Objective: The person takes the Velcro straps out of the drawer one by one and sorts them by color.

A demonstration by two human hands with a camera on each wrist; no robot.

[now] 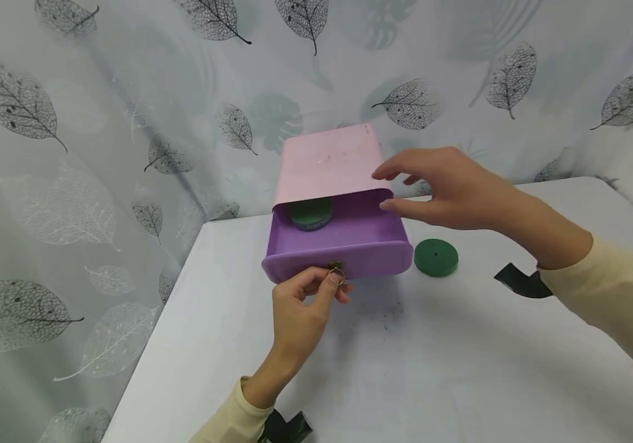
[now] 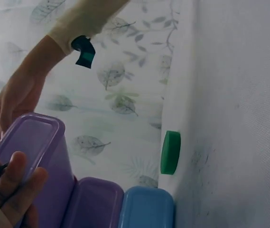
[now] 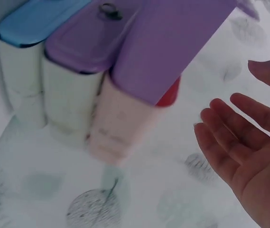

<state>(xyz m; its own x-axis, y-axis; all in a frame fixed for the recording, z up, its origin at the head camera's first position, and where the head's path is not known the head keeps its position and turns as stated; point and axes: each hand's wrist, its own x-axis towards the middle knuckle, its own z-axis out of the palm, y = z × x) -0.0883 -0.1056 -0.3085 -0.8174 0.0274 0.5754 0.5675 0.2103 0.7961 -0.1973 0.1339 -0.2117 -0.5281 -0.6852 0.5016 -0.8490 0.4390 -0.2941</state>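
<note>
A purple drawer [image 1: 377,261] stands pulled out of a pink cabinet [image 1: 327,163]. My left hand [image 1: 302,314] pinches the metal ring pull [image 1: 340,275] on the drawer's front between thumb and finger. Inside the drawer, toward its left back, lies a round green disc [image 1: 312,216] with lettering on its side. Over the drawer's right side hovers my right hand [image 1: 449,187], its fingers spread from the thumb and nothing between them. In the right wrist view its palm [image 3: 263,175] faces the stack, apart from the drawer.
A second green disc [image 1: 436,257] lies on the white table [image 1: 432,369], right of the drawer. Below the pulled drawer sit another purple drawer [image 2: 94,204] and a blue drawer [image 2: 146,209], both closed. Leaf-patterned cloth [image 1: 183,74] hangs behind and to the left.
</note>
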